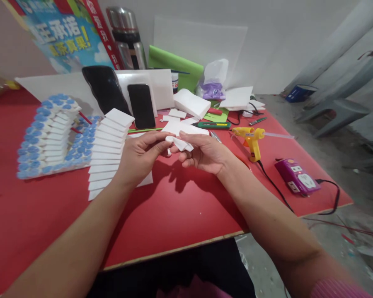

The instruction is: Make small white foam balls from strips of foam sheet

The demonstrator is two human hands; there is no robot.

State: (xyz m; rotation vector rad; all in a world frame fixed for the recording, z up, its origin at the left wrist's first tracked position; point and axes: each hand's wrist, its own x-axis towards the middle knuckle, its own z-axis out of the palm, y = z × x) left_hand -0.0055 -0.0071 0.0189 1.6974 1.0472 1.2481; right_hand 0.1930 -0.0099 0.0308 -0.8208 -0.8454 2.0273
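Nearest the camera are the operator's two bare forearms, a pink ribbed sleeve at the right elbow, and dark trousers below the edge of the red tabletop. Both forearms extend forward over the tabletop.

The left hand is nearly closed: thumb and forefinger pinch the left end of a folded white paper piece. The right hand is partly open, fingers loosely curled; the right end of the piece lies between its thumb and fingers. The piece is held above the tabletop, between the hands, with their shadow beneath.

Left of the hands, a row of overlapping white cards lies partly behind the left wrist. Adjacent, farther left, is an assembly of blue-and-white rolls bearing a stepped row of white strips. Behind the cards, a black smartphone stands upright, tilted back.

Beyond the hands lie a green utility knife and a white block. On the right, a yellow hot-glue gun carries a translucent glue stick in its rear; a black cord leaves its handle. A purple power socket box rests near the tabletop's right edge.
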